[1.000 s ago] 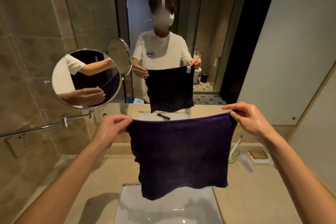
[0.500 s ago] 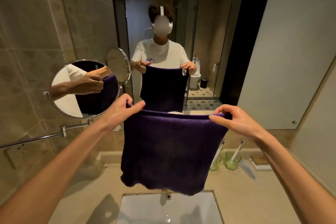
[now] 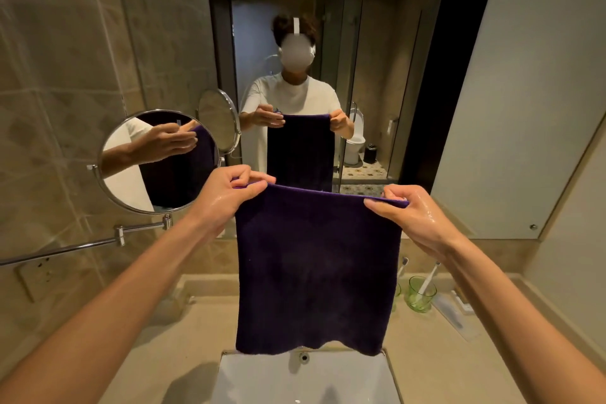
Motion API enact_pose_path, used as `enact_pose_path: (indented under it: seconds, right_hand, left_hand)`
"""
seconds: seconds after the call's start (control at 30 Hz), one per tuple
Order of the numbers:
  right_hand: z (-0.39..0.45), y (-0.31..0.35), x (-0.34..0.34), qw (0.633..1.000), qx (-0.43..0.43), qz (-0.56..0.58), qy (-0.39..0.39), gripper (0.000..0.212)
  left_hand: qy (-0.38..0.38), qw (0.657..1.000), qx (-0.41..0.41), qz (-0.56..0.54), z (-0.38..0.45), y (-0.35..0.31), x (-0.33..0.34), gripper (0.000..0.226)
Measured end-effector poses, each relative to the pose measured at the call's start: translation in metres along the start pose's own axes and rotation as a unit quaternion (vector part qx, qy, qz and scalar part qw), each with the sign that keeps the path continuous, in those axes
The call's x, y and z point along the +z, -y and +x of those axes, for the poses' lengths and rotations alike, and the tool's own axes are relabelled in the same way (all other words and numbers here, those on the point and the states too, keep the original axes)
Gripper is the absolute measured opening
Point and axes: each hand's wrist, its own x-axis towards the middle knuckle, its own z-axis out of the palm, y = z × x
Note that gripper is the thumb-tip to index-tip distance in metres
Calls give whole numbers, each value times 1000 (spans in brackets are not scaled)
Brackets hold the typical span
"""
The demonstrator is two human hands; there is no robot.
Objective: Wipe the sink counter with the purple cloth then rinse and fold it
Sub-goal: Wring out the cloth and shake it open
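Deep purple cloth (image 3: 314, 272), white sink (image 3: 305, 380), beige counter (image 3: 170, 338), green glass (image 3: 420, 294).

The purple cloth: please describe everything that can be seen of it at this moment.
The cloth is dark purple with a soft, towel-like pile and looks thick. It hangs upright in the air as a flat rectangle, its top edge stretched level and its bottom edge slightly wavy. The left hand pinches the top left corner, the right hand the top right corner; both hands look wet. The cloth hangs above the white sink and touches nothing else. The wall mirror shows its reflection.
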Motion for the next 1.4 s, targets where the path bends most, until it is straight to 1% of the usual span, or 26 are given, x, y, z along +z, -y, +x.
enact_pose_path:
  seconds: [0.07,0.13,0.17,0.27,0.33,0.37,0.43,0.5,0.57,0.63,0.7,0.77,0.83,0.93,1.03,1.13,1.2,1.3,1.4]
  right_hand:
    - [2,3,6,1000,-14,23,13,53]
    - [3,6,12,999,-19,47,-10,44]
    - [4,6,15,998,-20,57,-23,40]
    - [7,6,28,996,-11,84,-42,26]
    - [10,9,38,990,3,137,-39,18]
    - [10,11,44,989,14,145,-37,15]
    - [13,13,53,991,37,118,-43,18]
    - [16,16,60,994,41,87,-46,24]
    - [18,21,62,998,12,41,-35,23]
    - [16,25,62,999,-38,-19,-9,36]
    - [14,26,62,996,-70,-64,6,35]
    - [13,25,64,991,-90,-100,4,32]
    - [15,26,67,989,-111,-97,-5,35]
    - [17,31,76,990,-131,-55,-3,43]
    - [21,34,88,992,-119,14,-26,39]
    - [27,37,99,988,-86,90,-87,39]
    - [30,40,108,982,-70,135,-114,37]
    - [32,45,123,977,-88,156,-116,33]
    - [30,44,127,970,-133,187,-81,32]
  left_hand:
    - [-3,999,19,28,1,-2,4,42]
    - [-11,997,34,72,4,-3,5,27]
    - [-13,996,37,81,5,-5,7,24]
    - [-4,997,9,74,5,-8,15,34]
    - [12,996,6,92,5,-11,22,32]
    - [27,994,6,102,5,-11,24,30]
    - [65,990,7,127,3,-17,27,27]
    - [94,983,11,157,4,-19,28,22]
    - [107,982,22,156,3,-21,29,27]
    - [120,982,39,138,2,-23,29,37]
    - [122,983,46,126,0,-26,30,41]
    - [120,986,34,108,-1,-27,32,39]
    - [127,988,22,87,-1,-27,35,38]
    - [126,992,-11,11,-1,-29,49,38]
    - [78,991,-50,-98,1,-38,62,27]
    - [71,974,-82,-200,2,-50,71,41]
    - [71,969,-82,-222,0,-58,79,42]
    - [61,963,-88,-248,0,-66,89,51]
    - [75,938,-115,-317,4,-70,86,55]
